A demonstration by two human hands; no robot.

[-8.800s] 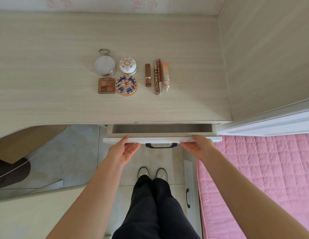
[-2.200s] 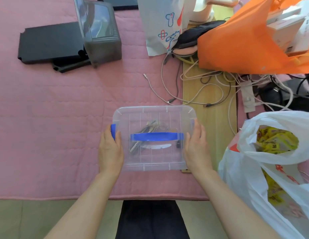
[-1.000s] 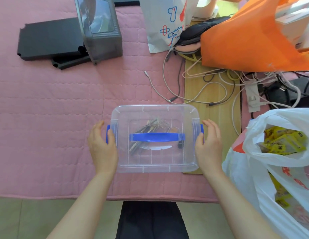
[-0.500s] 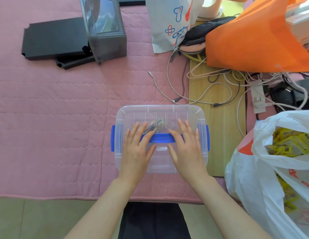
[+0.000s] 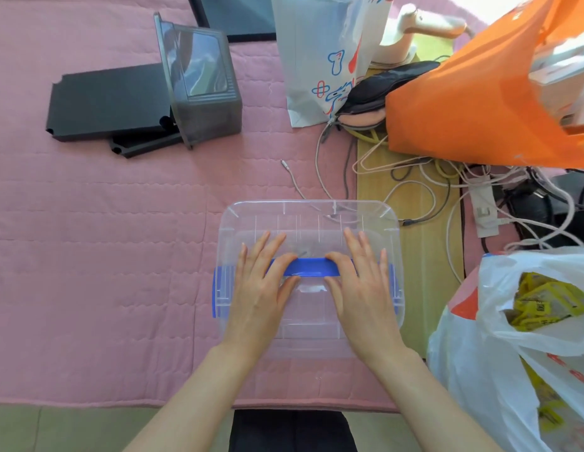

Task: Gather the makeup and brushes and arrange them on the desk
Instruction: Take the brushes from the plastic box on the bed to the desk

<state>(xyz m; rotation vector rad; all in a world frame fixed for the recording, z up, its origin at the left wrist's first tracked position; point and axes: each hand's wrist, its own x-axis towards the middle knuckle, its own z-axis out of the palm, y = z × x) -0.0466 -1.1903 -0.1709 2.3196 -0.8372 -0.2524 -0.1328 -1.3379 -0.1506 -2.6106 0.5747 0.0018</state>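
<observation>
On a pink quilt point(image 5: 104, 256), a clear plastic storage box point(image 5: 308, 210) sits partly over a wooden board point(image 5: 424, 243). The person's left grip point(image 5: 261, 290) and right grip point(image 5: 362, 290) press flat on its lid, fingers straight, thumbs touching the blue handle point(image 5: 308, 268). The box's contents are too blurred to name.

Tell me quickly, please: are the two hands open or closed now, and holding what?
Left hand: open, flat on the clear box lid, holding nothing.
Right hand: open, flat on the same lid.
</observation>
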